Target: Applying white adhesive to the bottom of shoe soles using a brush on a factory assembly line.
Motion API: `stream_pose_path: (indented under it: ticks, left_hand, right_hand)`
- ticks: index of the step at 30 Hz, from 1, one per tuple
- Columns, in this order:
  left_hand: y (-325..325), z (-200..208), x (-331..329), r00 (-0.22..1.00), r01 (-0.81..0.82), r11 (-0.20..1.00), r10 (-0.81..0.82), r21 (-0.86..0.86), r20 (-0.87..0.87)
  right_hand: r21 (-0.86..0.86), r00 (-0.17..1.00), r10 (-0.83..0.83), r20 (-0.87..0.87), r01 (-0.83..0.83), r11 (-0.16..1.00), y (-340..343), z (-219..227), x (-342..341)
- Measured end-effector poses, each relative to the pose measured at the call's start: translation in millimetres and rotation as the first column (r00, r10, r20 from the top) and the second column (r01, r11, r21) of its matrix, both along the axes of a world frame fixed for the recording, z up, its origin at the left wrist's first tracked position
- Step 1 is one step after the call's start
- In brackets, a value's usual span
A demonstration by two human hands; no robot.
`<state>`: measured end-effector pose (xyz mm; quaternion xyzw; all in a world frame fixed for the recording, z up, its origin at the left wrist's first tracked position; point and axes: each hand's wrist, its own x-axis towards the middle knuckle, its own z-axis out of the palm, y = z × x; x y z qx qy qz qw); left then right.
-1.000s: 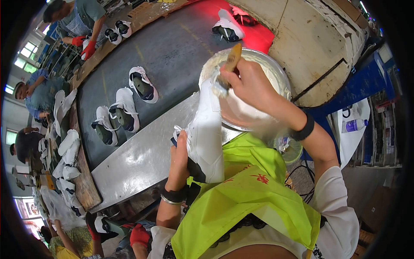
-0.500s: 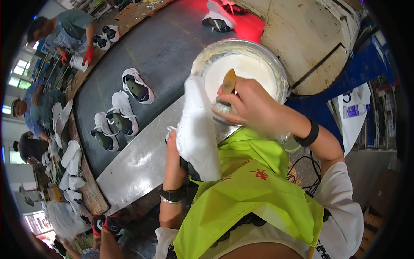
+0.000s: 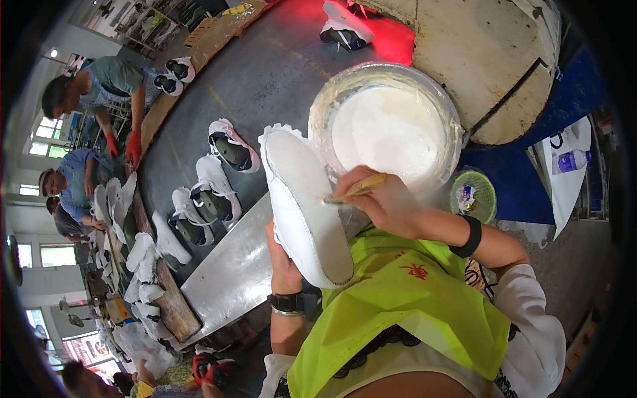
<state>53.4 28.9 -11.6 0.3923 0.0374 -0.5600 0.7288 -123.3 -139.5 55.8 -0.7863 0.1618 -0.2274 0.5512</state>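
Note:
My left hand (image 3: 284,266) is wrapped round a white shoe (image 3: 302,199) from below and holds it tilted, with its stitched bottom turned up; some of the fingers are hidden behind it. In my right hand (image 3: 393,209) is a brush (image 3: 367,184) with a wooden handle, gripped between thumb and fingers. Its bristle end meets the bottom of the shoe near the right edge. Just beyond both hands stands a round tub (image 3: 452,123) with smeared walls, holding thick white liquid (image 3: 388,129).
On the dark belt (image 3: 265,73) are several white and dark green shoes (image 3: 215,189), with another shoe (image 3: 345,32) near red light. A metal ledge (image 3: 232,272) runs along its near side. Right are a green basket (image 3: 490,199) and a bottle (image 3: 570,161). Co-workers (image 3: 106,86) stand at left.
The brush has gone from beside the tub's near edge onto the shoe. My left hand has turned the shoe so its bottom faces up more. A white piece has appeared at the belt's left edge.

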Motion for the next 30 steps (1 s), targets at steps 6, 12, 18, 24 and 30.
stream_pose_path:
  ticks: [6,12,18,24,30]
  left_hand:
    - [-105,5,111,0.982,0.130,0.991,-0.126,-0.013,0.143]
    - [-301,-76,211,0.980,0.105,0.993,-0.114,0.061,0.165]
    - [-473,-121,172,0.673,-0.345,0.768,-0.198,0.539,0.713]
    - [-416,-112,225,0.136,-0.398,0.749,-0.523,0.530,0.842]
    - [-249,-52,219,-0.608,-0.682,0.725,-0.492,-0.093,0.623]
  right_hand:
    - [0.155,0.929,-0.315,0.195,0.288,0.945,-53,8,-12]
    - [0.373,0.845,-0.533,-0.051,0.511,0.774,-86,0,-23]
    - [0.337,0.705,-0.686,-0.178,0.699,0.630,-118,-19,-20]
    - [0.366,0.801,-0.575,-0.165,0.591,0.718,-116,-15,-8]
    - [0.344,0.857,-0.511,-0.064,0.500,0.795,-113,-2,-18]
